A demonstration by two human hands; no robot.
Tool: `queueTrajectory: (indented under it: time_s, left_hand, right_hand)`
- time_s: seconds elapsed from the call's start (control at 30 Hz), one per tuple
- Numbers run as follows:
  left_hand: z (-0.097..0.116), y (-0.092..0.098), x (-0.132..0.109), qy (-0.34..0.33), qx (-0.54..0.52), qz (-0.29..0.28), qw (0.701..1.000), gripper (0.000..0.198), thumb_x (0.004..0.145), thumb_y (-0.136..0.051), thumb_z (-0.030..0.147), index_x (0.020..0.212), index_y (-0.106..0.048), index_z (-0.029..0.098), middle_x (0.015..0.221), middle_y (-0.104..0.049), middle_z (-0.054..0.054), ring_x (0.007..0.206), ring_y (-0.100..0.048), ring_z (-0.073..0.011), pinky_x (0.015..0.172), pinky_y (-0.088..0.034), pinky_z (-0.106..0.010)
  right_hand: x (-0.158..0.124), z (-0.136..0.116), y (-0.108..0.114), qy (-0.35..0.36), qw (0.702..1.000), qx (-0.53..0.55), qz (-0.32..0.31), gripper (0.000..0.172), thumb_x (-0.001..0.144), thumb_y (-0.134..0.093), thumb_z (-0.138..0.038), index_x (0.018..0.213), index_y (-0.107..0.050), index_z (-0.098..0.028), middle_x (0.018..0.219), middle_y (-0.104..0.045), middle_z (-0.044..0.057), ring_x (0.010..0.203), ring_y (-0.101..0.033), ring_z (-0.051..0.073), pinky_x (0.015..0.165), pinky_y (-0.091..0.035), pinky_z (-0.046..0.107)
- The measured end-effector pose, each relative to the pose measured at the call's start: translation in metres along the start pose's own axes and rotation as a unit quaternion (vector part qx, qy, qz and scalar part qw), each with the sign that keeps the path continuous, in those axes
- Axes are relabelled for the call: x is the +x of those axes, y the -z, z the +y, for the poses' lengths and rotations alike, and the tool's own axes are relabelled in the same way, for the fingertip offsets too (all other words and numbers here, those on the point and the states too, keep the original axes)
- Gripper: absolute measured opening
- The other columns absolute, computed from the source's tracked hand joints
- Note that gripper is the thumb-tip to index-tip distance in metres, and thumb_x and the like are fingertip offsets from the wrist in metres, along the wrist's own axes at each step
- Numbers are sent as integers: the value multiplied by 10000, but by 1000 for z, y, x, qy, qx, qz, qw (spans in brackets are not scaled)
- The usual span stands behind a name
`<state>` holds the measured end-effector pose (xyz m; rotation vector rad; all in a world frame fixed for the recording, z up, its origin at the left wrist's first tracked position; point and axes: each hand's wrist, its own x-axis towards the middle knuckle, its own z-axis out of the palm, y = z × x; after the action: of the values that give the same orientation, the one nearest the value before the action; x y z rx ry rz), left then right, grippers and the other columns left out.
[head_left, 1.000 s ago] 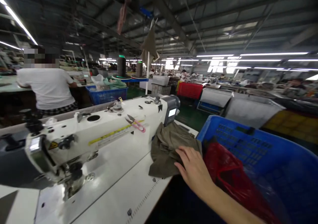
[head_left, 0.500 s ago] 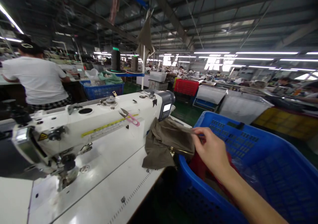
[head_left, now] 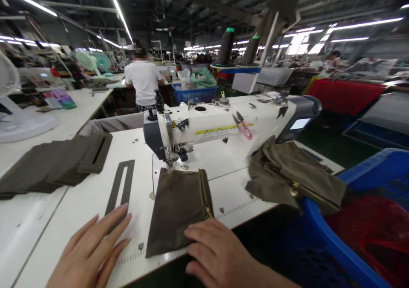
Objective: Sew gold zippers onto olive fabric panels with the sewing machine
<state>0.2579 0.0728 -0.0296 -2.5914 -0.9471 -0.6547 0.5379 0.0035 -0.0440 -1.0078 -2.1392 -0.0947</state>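
My left hand (head_left: 92, 247) is open, its fingers stretched over the near end of a dark slotted strip (head_left: 128, 181) lying on the table. My right hand (head_left: 220, 252) grips the near right edge of a flat olive-brown zippered fabric piece (head_left: 177, 207), fingers on top; part of the grip is hidden. A brass zipper (head_left: 206, 194) runs along its right side. Its far edge lies close to the needle area of a white sewing machine (head_left: 220, 122). Another crumpled olive-brown fabric piece with a zipper (head_left: 287, 173) lies at the right, hanging partly over a blue basket (head_left: 322, 232).
A fanned stack of olive-brown fabric pieces (head_left: 60, 162) lies at left, near a white fan (head_left: 22, 117). Pink-handled thread snips (head_left: 244, 128) rest against the machine. Thread cones (head_left: 226, 47) stand behind. A person in a white shirt (head_left: 142, 81) sits farther back. Red plastic (head_left: 373, 228) fills the basket partly.
The view has swung left. My right hand has let go of the crumpled zippered piece by the basket and is now on the flat one. My left hand has come into view.
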Motion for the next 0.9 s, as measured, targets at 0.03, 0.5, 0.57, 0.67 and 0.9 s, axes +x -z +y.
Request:
queueTrajectory:
  time_s: [0.03,0.5,0.57,0.67,0.9]
  left_hand:
    - [6,2,11,-35,-9,-9,999,372,870,-425,287,1238,-468,257,1274,-504,-49,1068,-536,-236,951,-365,-404]
    - [66,-63,184,-305,-126,-190,925,136,860,-516,182,737,-575,184,878,-607,-8,947,-522,-172,1030,-227,-408]
    - [71,-51,183,-307,-103,-186,928,134,870,-485,169,755,-551,164,858,-590,-37,897,-523,-186,960,-314,-389]
    - [76,-28,180,-273,-100,-197,936,94,876,-457,152,809,-522,151,818,-574,-49,783,-531,-189,760,-417,-323]
    - [70,-1,188,-110,-280,-242,923,148,853,-549,228,999,-540,208,756,-622,29,686,-589,-126,605,-420,-198]
  right_hand:
    - [-4,1,10,-57,998,10,5,233,906,-395,-240,802,-585,-155,835,-635,49,797,-559,153,723,-432,288]
    - [-13,12,4,-345,935,-84,-6,176,701,-669,-265,695,-510,-190,681,-516,16,664,-477,199,618,-363,334]
    - [-12,19,13,-345,935,-81,-21,154,707,-644,-202,678,-493,-191,696,-514,19,690,-478,203,636,-367,339]
    - [-9,32,41,-310,950,-22,-35,133,777,-520,-134,673,-463,-195,726,-517,24,728,-491,188,654,-384,315]
    - [5,57,91,-247,962,-35,-108,144,892,-377,-217,773,-455,-197,627,-555,-16,554,-548,132,522,-387,249]
